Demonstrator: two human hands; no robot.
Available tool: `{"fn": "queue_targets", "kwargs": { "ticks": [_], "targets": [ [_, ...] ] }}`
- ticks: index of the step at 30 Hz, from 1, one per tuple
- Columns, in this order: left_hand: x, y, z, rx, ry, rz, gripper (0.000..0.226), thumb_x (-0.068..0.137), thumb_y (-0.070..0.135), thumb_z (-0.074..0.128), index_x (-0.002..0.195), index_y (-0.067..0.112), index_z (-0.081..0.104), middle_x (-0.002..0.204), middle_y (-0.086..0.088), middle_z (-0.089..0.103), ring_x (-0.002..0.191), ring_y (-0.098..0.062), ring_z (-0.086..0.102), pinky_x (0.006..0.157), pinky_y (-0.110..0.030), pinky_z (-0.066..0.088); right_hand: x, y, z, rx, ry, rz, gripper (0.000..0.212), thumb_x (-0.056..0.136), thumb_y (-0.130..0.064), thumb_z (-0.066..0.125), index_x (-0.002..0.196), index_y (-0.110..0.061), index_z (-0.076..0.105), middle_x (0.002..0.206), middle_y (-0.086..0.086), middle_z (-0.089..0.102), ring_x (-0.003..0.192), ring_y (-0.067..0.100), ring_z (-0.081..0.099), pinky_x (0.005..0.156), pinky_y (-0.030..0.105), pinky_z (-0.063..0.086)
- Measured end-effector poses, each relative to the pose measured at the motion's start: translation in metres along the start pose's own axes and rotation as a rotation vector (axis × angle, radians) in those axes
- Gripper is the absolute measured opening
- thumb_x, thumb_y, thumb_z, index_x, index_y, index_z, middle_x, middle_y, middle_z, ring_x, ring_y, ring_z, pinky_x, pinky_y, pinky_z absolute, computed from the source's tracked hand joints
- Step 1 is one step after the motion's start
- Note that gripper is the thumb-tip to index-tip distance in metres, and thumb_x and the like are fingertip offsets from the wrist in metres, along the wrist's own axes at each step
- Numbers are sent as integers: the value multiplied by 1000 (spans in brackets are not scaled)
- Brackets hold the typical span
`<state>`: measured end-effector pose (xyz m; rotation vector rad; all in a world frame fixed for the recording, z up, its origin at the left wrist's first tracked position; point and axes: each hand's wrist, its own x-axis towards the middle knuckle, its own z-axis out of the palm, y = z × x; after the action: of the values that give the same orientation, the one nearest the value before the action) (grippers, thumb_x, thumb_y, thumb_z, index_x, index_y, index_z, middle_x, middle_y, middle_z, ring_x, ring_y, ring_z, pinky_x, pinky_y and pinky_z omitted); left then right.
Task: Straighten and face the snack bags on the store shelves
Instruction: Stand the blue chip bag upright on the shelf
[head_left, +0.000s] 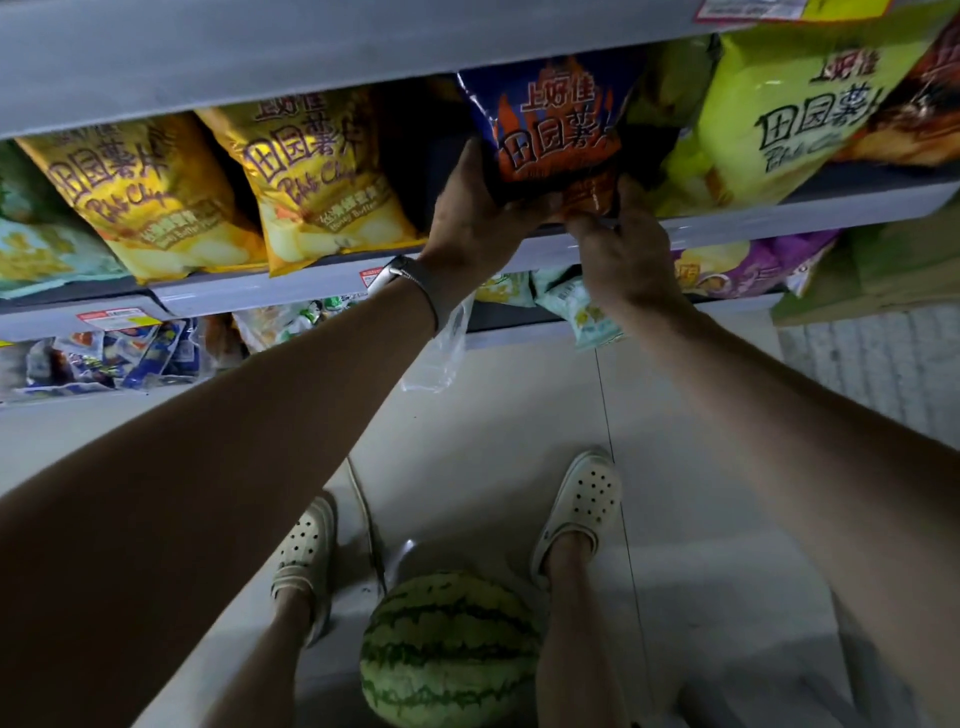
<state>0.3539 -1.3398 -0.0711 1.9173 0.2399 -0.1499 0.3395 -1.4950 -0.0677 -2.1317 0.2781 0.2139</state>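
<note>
On the middle shelf (519, 247), between yellow bags (311, 182) and a green bag (779, 114), both hands grip the dark blue chip bag (556, 124) by its lower corners, left hand (478, 208) and right hand (623, 244); it looks light, puffy, crinkly and crushable.

Dark gap (415, 145) — between yellow bag (322, 176), blue bag (556, 119)

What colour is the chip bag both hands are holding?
The chip bag is dark blue with orange flames; head view.
</note>
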Motion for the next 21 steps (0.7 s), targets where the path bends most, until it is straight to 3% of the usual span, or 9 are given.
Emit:
{"fn": "queue_targets", "kwargs": {
  "ticks": [4, 7, 11, 14, 18, 21],
  "targets": [
    [-5, -11, -3, 95, -58, -1, 86, 72, 52, 83, 142, 13, 51, 129, 3, 73, 120, -16, 69, 104, -45, 56, 8, 0, 4, 9, -23, -6, 66, 90, -33, 58, 153, -22, 43, 144, 5, 59, 128, 28, 55, 102, 32, 44],
    [-11, -10, -9, 230, -97, -35, 82, 78, 39, 80, 149, 17, 47, 133, 2, 69, 122, -19, 65, 104, -38, 55, 10, 1, 4, 3, -54, 2, 67, 88, -30, 60, 152, -21, 43, 145, 5, 58, 129, 27, 54, 100, 26, 41],
    [-16, -10, -14, 398, -123, -5, 61, 86, 28, 77, 141, 13, 54, 129, -6, 67, 119, -24, 61, 91, -26, 47, 14, 1, 2, -2, -64, 24, 75, 80, -36, 58, 152, -18, 42, 144, 6, 57, 127, 28, 54, 94, 21, 36],
    [-19, -7, -18, 479, -118, -4, 48, 91, 20, 73, 135, 10, 57, 126, -8, 66, 115, -24, 59, 79, -18, 34, 16, 4, 1, -69, -69, 30, 68, 92, -31, 63, 154, -16, 39, 146, 8, 55, 129, 30, 52, 91, 18, 34],
    [-31, 1, -25, 592, -172, -1, 44, 92, 20, 68, 134, 7, 60, 123, -12, 63, 110, -29, 57, 77, -21, 32, 5, 6, -4, -184, -87, -6, 74, 98, -31, 64, 160, -16, 27, 157, 7, 43, 143, 28, 41, 114, 33, 35],
    [-46, 10, -28, 624, -183, -33, 37, 93, 19, 66, 128, 6, 63, 118, -12, 62, 100, -27, 55, 74, -24, 34, -12, 5, -13, -310, -116, -16, 81, 98, -30, 64, 162, -11, 19, 160, 11, 37, 145, 32, 36, 118, 43, 35]
  ]
}}
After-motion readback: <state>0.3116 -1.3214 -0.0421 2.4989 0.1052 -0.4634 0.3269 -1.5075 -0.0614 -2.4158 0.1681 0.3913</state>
